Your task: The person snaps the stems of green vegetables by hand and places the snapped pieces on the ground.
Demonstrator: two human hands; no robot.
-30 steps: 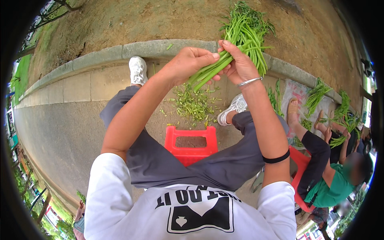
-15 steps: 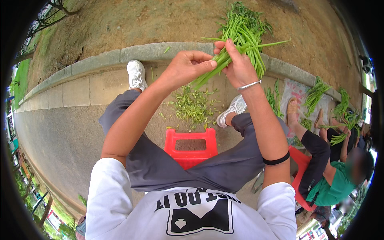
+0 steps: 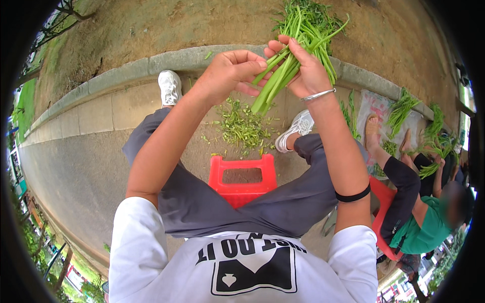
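My right hand [image 3: 307, 68] is closed round a small bunch of long green stems [image 3: 275, 88], with its fingertips showing behind them. My left hand [image 3: 235, 70] is at the left of the bunch, thumb and forefinger pinched on a stem while the lower fingers are looser. Beyond both hands a larger heap of leafy stalks [image 3: 303, 17] lies over the dirt by the curb, partly hidden by the held stems. Below the hands, chopped green bits [image 3: 237, 123] are scattered on the pavement between my white shoes [image 3: 169, 88].
A red plastic stool [image 3: 242, 189] shows between my legs. The curb [image 3: 126, 76] runs across in front. At right a person in a green top [image 3: 419, 227] sits on another red seat, hands among greens, beside a printed sheet [image 3: 374, 103] with more stalks [image 3: 401, 108].
Both hands have moved a little upward. The stems now hang more steeply between them, and my left hand's lower fingers have loosened.
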